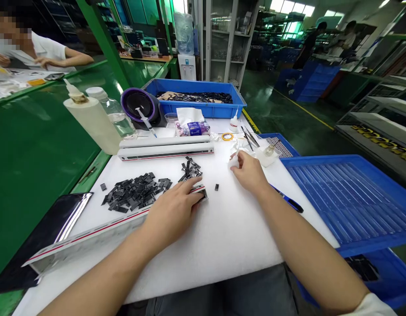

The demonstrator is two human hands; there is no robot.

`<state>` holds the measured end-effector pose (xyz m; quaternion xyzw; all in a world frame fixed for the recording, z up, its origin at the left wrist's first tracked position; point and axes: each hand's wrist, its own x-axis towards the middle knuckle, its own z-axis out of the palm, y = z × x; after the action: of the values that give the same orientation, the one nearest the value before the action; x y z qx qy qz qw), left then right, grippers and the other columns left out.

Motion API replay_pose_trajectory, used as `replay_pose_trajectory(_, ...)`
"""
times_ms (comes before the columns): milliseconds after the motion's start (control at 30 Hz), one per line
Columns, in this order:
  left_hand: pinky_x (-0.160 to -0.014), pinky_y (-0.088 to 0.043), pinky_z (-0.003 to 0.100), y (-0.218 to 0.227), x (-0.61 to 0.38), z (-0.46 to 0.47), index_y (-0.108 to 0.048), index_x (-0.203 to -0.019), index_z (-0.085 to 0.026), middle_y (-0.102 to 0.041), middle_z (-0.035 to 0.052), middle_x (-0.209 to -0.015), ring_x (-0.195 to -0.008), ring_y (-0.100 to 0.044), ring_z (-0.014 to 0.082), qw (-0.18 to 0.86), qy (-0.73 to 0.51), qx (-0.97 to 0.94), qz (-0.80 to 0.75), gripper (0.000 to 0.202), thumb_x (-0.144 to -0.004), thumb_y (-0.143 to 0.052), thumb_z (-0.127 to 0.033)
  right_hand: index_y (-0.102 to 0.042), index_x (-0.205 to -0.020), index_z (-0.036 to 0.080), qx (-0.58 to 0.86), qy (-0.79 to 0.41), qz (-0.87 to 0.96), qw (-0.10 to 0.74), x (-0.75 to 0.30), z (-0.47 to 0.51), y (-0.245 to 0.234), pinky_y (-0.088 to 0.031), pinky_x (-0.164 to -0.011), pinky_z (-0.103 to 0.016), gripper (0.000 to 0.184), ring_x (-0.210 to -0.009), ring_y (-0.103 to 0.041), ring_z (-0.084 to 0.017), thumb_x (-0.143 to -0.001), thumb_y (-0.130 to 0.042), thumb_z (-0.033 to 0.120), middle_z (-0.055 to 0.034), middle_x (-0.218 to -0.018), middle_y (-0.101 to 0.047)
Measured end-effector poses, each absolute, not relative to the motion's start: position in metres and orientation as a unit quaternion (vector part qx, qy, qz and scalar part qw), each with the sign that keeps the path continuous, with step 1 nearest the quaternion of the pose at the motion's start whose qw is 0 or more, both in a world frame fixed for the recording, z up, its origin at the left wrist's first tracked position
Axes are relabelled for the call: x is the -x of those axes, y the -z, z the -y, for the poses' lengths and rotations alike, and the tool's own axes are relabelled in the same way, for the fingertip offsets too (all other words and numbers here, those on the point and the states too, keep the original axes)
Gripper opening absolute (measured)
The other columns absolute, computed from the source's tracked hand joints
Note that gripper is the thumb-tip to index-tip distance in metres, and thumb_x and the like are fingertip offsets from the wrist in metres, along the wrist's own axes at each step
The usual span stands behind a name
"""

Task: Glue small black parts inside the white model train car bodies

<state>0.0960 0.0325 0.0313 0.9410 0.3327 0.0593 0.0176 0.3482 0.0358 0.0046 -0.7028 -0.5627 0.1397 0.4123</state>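
From my head view, the blue bin (196, 109) at the desk's (222, 250) far edge holds black pieces (206, 98). My left hand (170, 211) grips the white rail (91, 242), slanting from near the left edge toward mid-desk; my right hand (251, 172) pinches a white wad (233, 163).

1. Between the fingers of our left hand (171, 213) and those of our right hand (251, 172), we could pass over white board (235, 237), around one loose chip (216, 187).
2. Nearer us than both sets of fingers, the board gives our widest room.
3. Just beyond our left fingers, the small heap (190, 169) blocks us; left of them, the big heap (135, 193).
4. Running near-left from those fingers, the rail (97, 231) walls us off from the big heap.
5. Beyond our right fingers, tape (227, 136) and tweezers (253, 138) crowd us; to their right, the pad (266, 159).
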Motion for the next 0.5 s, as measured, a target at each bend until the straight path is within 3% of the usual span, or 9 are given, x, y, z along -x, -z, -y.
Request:
replay_pose_trajectory(133,-0.101,-0.052,0.047,-0.031,-0.096,-0.034,-0.073,-0.105,-0.024,-0.049,0.006,-0.149,-0.122,-0.058,0.0295,0.017,-0.056,-0.942,-0.332,0.03,-0.094,-0.046,-0.022,-0.064,-0.109,0.019,0.703,-0.13,0.574,0.4,-0.346,-0.033,-0.012,-0.051,-0.081,-0.035,0.04,-0.089,-0.064,-0.021,-0.069,-0.067,0.015,-0.0052,-0.096,-0.069)
replay_pose_trajectory(200,-0.101,-0.052,0.047,-0.031,-0.096,-0.034,-0.073,-0.106,-0.024,-0.05,0.0055,-0.148,-0.122,-0.058,0.0294,0.02,-0.056,-0.941,-0.333,0.03,-0.094,-0.046,-0.022,-0.063,-0.112,0.019,0.681,-0.108,0.58,0.433,-0.353,-0.028,-0.022,-0.052,-0.075,-0.031,0.044,-0.09,-0.063,-0.02,-0.069,-0.071,0.022,-0.006,-0.1,-0.067)
replay_pose_trajectory(367,-0.099,-0.054,0.046,-0.031,-0.096,-0.032,-0.073,-0.104,-0.025,-0.05,0.0035,-0.148,-0.118,-0.06,0.0282,0.027,-0.058,-0.939,-0.337,0.031,-0.094,-0.044,-0.022,-0.065,-0.103,0.019,0.716,0.083,0.416,0.555,-0.406,-0.013,-0.047,-0.047,-0.067,-0.03,0.029,-0.068,-0.055,-0.016,-0.08,-0.063,0.037,-0.0031,-0.081,-0.06)
replay_pose_trajectory(500,-0.099,-0.054,0.046,-0.031,-0.096,-0.032,-0.073,-0.104,-0.024,-0.05,0.0039,-0.148,-0.118,-0.06,0.0281,0.028,-0.058,-0.94,-0.336,0.031,-0.094,-0.044,-0.021,-0.07,-0.091,0.018,0.782,0.036,0.387,0.487,-0.446,-0.012,-0.047,-0.044,-0.066,-0.034,0.024,-0.063,-0.055,-0.018,-0.073,-0.07,0.034,-0.0037,-0.071,-0.065)
